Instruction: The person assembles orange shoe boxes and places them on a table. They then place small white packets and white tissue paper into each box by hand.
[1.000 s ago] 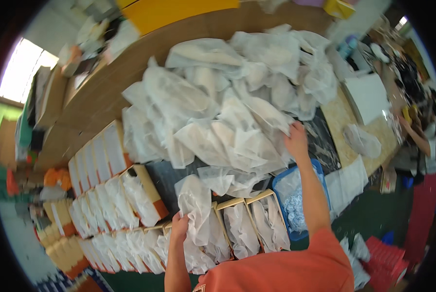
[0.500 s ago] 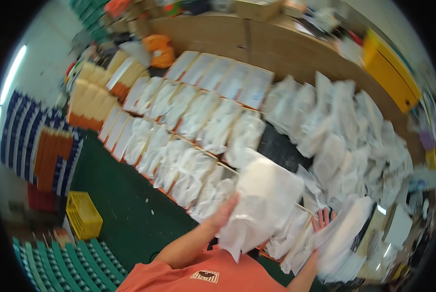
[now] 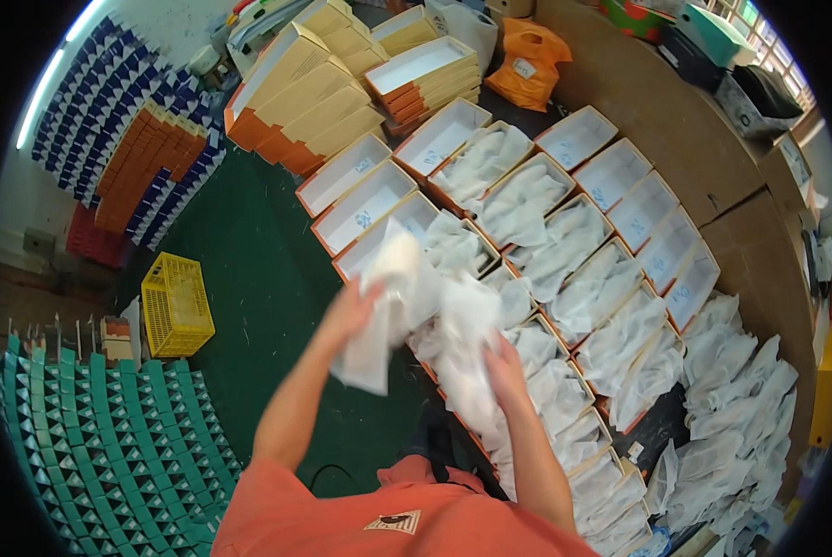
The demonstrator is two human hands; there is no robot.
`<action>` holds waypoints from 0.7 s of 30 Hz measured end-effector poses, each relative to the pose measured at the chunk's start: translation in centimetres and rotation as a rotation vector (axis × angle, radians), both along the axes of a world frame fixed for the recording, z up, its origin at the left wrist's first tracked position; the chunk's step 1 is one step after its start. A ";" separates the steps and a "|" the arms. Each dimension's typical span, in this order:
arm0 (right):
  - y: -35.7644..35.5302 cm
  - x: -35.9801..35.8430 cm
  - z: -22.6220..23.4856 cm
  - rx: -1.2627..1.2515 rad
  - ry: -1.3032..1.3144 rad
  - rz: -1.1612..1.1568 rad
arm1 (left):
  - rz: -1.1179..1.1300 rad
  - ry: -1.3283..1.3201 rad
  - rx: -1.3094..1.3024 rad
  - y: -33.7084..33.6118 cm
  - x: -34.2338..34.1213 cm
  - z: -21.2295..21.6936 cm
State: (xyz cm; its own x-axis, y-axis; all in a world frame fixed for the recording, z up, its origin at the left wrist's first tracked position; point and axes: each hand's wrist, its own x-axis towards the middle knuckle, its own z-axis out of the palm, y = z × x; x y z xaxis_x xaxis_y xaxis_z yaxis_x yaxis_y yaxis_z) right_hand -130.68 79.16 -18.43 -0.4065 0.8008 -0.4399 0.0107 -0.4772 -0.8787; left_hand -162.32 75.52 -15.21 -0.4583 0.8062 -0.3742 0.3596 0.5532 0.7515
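In my left hand (image 3: 352,311) is a white tissue-wrapped bundle (image 3: 379,339), smeared by motion. My right hand (image 3: 506,365) grips a second white wrapped bundle (image 3: 467,325) close beside it. What lies inside the wrapping is hidden. Both hands are over the near edge of the rows of open orange-edged boxes. The nearest of these is an open box with a white inside (image 3: 365,223); several near it hold nothing. Many others carry white wrapped bundles, such as the bundle (image 3: 564,251) farther right.
A heap of loose wrapped bundles (image 3: 741,408) lies at the right. Stacked boxes (image 3: 309,102) and an orange bag (image 3: 529,65) are at the far side. A yellow crate (image 3: 176,306) sits on the green floor at left, near green stacked boxes (image 3: 91,446).
My view has turned left, toward boxes with nothing in them. My right hand, spread against a bundle before, now grips one. Both hands have carried bundles away from the heap to the box rows.
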 end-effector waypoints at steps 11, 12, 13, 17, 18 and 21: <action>-1.6 -3.4 11.9 0.831 0.146 0.310 | -0.428 0.863 0.208 9.5 -10.3 -19.6; -2.7 1.6 9.2 0.605 0.001 0.245 | -0.533 0.797 0.295 10.9 -8.6 -19.7; -4.6 6.8 6.8 0.387 -0.078 0.187 | -0.502 0.706 0.299 12.1 -7.0 -19.2; -11.5 31.6 -1.0 0.521 -0.870 -0.562 | -0.368 0.786 0.381 12.8 -2.2 -15.1; -12.6 37.1 -0.1 0.244 -0.827 -0.708 | -0.287 0.861 0.420 12.0 -1.1 -13.7; -19.6 54.5 -4.2 0.134 -1.413 -0.853 | -0.264 0.638 0.501 9.8 12.3 -7.2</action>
State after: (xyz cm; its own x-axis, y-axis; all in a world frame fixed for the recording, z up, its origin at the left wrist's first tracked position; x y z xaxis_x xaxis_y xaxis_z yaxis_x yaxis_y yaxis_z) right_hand -76.20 59.54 -22.63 0.7763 0.6297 0.0301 0.5772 -0.6907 -0.4356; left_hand -149.98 85.36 -22.44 -0.2336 0.9178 0.3212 0.8677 0.0476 0.4949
